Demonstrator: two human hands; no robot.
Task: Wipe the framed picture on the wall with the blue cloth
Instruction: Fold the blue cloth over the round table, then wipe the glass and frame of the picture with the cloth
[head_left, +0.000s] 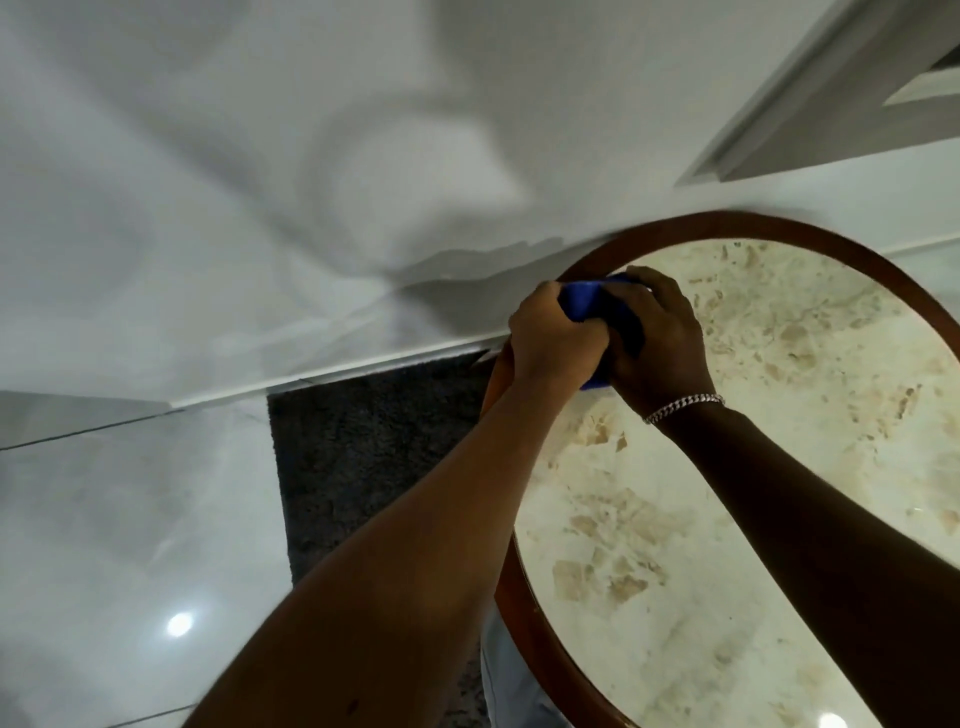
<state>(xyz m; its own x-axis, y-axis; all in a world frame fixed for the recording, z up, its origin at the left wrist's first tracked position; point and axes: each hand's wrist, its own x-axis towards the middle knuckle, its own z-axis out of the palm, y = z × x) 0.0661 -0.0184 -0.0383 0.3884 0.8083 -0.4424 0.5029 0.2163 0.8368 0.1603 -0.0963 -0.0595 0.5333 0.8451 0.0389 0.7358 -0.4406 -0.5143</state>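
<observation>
Both hands are closing around the blue cloth (597, 306), which is showing bunched between them just right of the centre of the view, over the round table's edge at about its ten o'clock. The left hand (558, 338) is gripping the cloth from the nine o'clock side, fingers curled tight into a fist with blue fabric showing above the knuckles. The right hand (662, 338) is clasping it from the three o'clock side, fingers wrapped over the top of the bundle, and a silver chain bracelet (683, 407) is sitting on that wrist. The table (779, 228) is showing a brown wooden rim around a cream marbled top and is filling the view from three to six o'clock. A dark shaggy rug (374, 457) is lying on the floor at seven o'clock of the hands, touching the white skirting (332, 371) along the wall. Glossy pale floor tiles (130, 519) are spreading out toward eight o'clock, with a bright light spot reflecting in them. No framed picture is showing; the wall above is blurred
</observation>
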